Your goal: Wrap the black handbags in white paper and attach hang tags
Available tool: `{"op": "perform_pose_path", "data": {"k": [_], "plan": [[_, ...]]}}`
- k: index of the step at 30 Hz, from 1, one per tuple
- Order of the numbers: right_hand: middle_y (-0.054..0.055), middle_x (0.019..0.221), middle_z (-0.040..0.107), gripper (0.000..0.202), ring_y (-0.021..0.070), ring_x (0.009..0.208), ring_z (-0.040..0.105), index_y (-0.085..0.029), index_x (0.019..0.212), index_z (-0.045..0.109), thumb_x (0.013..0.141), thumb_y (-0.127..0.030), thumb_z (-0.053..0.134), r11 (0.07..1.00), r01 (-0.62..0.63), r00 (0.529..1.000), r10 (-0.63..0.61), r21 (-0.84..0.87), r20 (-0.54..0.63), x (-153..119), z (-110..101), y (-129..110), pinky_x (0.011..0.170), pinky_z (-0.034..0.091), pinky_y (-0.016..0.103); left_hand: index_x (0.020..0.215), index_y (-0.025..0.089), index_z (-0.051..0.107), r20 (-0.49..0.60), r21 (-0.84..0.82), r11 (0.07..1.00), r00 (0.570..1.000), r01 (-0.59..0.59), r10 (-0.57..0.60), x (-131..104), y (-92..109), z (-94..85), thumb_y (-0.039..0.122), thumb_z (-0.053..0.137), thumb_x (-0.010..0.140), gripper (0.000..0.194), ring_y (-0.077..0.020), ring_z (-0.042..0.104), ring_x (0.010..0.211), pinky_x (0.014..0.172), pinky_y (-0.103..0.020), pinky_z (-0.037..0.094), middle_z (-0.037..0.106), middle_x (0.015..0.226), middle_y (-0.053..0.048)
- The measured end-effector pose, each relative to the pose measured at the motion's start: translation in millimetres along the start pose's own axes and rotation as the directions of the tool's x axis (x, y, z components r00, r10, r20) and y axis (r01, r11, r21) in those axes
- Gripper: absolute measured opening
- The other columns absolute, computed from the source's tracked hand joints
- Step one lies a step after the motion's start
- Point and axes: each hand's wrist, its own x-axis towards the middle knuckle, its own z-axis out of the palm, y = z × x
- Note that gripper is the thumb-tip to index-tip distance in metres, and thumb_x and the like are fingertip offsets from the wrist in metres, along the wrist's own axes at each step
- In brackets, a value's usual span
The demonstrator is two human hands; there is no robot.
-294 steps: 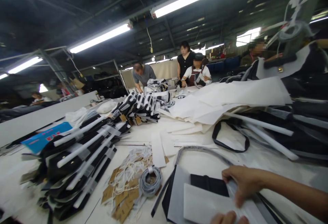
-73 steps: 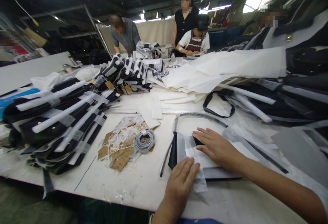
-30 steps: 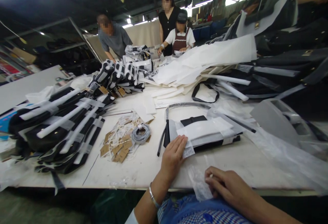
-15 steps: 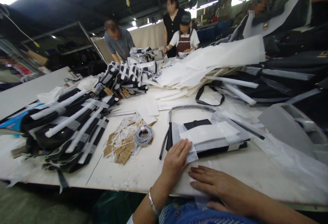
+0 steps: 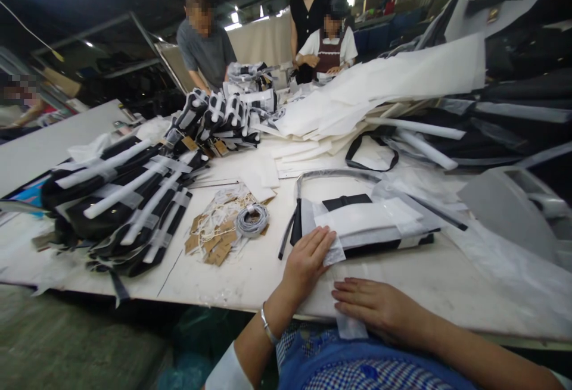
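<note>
A black handbag (image 5: 347,199), partly covered by a white sheet (image 5: 370,214) and translucent wrap, lies on the table in front of me. Its handle (image 5: 333,173), sleeved in clear plastic, arches behind it. My left hand (image 5: 308,262) lies flat at the bag's near left corner, fingertips over a piece of translucent film (image 5: 335,252). Closer to the table's edge, my right hand (image 5: 379,305) rests with fingers stretched out on another thin translucent piece (image 5: 351,325), which hangs over the edge. Neither hand is closed around anything.
Left of the bag are brown tags with strings (image 5: 214,232) and a grey coil of cord (image 5: 252,220). Wrapped black bags (image 5: 129,199) are piled farther left. White sheets (image 5: 357,98) are stacked behind. A grey plastic device (image 5: 504,211) stands right. Several people work beyond.
The view has tilted down slightly, so the table sits higher in the picture. My left hand stays at the bag's corner; my right hand stays flat near the edge, showing more film below it.
</note>
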Motion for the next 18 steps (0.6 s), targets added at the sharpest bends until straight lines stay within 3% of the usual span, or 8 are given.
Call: {"op": "perform_pose_path", "data": {"k": [4,9,13,18], "plan": [[0.013,0.119,0.073,0.036,0.0226,0.12,0.064,-0.015,0.13,0.061,0.099,-0.011,0.043,0.999,0.045,0.987,-0.047,-0.015,-0.152,-0.1,11.7,-5.0,0.108,0.049,0.044,0.15,0.016,0.039,-0.035,0.046,0.998,0.999,-0.032,0.033,-0.8,1.5,1.5,0.015,0.062,0.093,0.061,-0.0237,0.047,0.14,0.112,-0.042,0.05,0.056,0.146,-0.012],[0.009,0.112,0.076,0.037,0.0195,0.109,0.07,-0.018,0.137,0.057,0.101,-0.014,0.046,0.997,0.078,0.97,-0.074,0.008,-0.233,-5.7,18.8,-20.5,0.102,0.054,0.034,0.151,0.015,0.036,-0.07,0.1,0.994,0.996,-0.053,0.06,-4.2,1.5,6.7,0.007,0.053,0.095,0.059,-0.0239,0.044,0.142,0.111,-0.042,0.051,0.056,0.146,-0.012],[0.008,0.112,0.076,0.044,0.0188,0.108,0.07,-0.02,0.146,0.049,0.102,-0.016,0.046,0.997,0.066,0.961,-0.054,0.034,-0.272,-6.8,7.9,-29.1,0.104,0.052,0.032,0.151,0.014,0.037,-0.064,0.123,0.991,0.996,-0.057,0.066,-6.2,0.9,10.3,0.008,0.056,0.095,0.059,-0.0242,0.045,0.141,0.111,-0.042,0.051,0.055,0.147,-0.013],[0.01,0.12,0.073,0.045,0.0196,0.115,0.067,-0.018,0.147,0.047,0.103,-0.017,0.047,0.998,0.047,0.975,-0.037,0.041,-0.219,-0.3,-13.1,-32.7,0.107,0.05,0.034,0.148,0.013,0.042,-0.05,0.132,0.99,0.997,-0.042,0.049,-7.3,2.9,11.9,0.008,0.054,0.096,0.053,-0.0251,0.048,0.139,0.109,-0.043,0.053,0.054,0.148,-0.013]]}}
